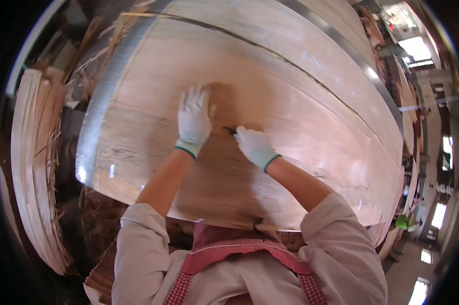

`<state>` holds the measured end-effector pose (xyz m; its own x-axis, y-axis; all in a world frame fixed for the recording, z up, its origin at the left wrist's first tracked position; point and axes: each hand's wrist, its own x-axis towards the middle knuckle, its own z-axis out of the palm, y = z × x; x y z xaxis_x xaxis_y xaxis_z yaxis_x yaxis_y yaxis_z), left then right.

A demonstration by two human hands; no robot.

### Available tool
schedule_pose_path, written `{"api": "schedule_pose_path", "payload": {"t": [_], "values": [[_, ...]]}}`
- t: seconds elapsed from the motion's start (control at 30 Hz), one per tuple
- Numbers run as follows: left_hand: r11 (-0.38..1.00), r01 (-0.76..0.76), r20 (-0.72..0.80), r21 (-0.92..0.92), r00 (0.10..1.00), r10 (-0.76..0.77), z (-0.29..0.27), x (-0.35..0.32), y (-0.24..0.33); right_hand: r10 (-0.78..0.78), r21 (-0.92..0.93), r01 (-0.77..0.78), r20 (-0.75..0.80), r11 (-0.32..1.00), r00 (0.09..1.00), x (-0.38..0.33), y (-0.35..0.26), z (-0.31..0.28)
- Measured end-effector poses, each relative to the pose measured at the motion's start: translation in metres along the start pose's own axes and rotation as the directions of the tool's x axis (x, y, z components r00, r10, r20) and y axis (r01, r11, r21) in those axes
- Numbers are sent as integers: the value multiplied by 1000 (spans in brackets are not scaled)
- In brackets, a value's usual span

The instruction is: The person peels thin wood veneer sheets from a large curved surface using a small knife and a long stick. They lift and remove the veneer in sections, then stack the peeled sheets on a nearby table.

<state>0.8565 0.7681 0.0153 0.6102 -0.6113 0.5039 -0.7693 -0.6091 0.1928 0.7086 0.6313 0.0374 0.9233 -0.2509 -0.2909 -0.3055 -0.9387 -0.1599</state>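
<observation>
Gloved left hand flat, fingers spread, on veneer sheet; right hand just beside, curled around small dark tool.

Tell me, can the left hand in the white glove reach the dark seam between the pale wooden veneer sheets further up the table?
Probably yes: the left hand lies flat on the veneer sheet, and nothing blocks the way to the dark seam.

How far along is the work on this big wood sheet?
Done: the wood sheet lies flat on the metal-edged table. In hand: the gloved left hand presses flat on it, while the gloved right hand grips a small dark tool at the edge of a darker patch. Left: a long dark crack runs across the sheet beyond the hands, untouched.
</observation>
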Motion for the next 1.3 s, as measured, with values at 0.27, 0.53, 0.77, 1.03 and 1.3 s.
{"api": "schedule_pose_path", "payload": {"t": [0.27, 0.53, 0.77, 1.03, 1.3], "values": [[979, 121, 145, -163, 985, -97, 57, -16, 102, 14, -2, -14, -9, 1000, 1000, -113, 172, -3], [997, -65, 296, -40, 952, 73, 70, -7, 268, 127, 82, -148, 214, 986, 969, -202, 335, -26], [995, -93, 343, -31, 934, 98, 104, -5, 421, 1, -182, 41, 222, 982, 975, -220, 427, -18], [996, -50, 356, -68, 932, 71, 107, -3, 430, 208, -178, -195, 62, 965, 976, -310, 721, -88], [995, -59, 397, -80, 914, 86, 105, 7, 440, 482, 544, -129, -579, 829, 658, -232, 770, -43]]}}
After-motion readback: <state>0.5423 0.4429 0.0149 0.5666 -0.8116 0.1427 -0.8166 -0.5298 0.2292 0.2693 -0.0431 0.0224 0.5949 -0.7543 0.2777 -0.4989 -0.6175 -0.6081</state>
